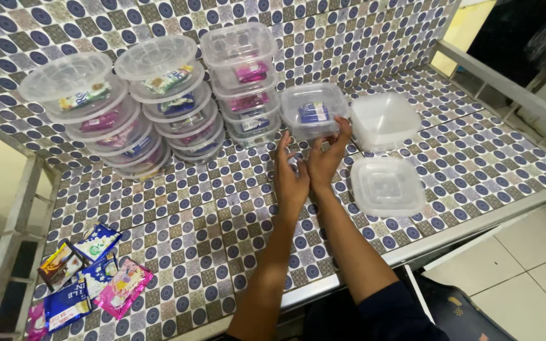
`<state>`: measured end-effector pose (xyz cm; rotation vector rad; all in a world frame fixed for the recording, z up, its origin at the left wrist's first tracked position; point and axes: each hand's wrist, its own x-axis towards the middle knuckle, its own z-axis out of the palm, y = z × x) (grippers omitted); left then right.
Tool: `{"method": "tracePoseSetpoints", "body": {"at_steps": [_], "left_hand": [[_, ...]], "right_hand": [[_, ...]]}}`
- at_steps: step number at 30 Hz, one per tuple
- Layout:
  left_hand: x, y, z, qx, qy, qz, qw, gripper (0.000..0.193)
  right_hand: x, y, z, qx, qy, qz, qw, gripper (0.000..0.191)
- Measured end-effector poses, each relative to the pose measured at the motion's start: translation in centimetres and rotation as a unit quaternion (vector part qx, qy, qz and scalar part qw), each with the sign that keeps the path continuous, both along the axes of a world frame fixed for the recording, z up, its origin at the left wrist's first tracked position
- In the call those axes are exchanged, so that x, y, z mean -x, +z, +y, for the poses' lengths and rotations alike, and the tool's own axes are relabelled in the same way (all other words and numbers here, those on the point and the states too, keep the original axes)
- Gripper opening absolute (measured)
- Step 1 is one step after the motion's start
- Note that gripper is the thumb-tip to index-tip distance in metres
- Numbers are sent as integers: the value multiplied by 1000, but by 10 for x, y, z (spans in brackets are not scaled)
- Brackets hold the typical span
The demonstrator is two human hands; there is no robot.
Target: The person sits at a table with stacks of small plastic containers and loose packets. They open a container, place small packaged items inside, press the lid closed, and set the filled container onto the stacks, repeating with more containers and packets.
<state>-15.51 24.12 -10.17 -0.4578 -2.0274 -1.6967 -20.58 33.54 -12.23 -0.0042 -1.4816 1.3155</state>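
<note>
**Hands at a lidded tub on a tiled bench**

Patterned tiles cover the bench (178, 221) and the wall behind; white floor tiles show at lower right; both hands, left (290, 180) and right (325, 158), grasp a lidded tub (313, 110) at upper centre; stacked tubs (153, 101) fill the upper left; sachets (86, 271) lie lower left; empty tubs (385, 148) sit right.
</note>
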Motion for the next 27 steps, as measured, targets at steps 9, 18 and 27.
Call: {"method": "tracePoseSetpoints", "body": {"at_steps": [9,18,27], "left_hand": [[20,-1,11,100,43,31,994,66],[35,6,15,42,25,-59,997,62],[55,-19,17,148,3,52,988,75]], "right_hand": [[44,-17,19,14,26,16,999,64],[44,-1,20,-79,-44,-42,995,73],[56,-6,19,-35,-1,-66,997,79]]}}
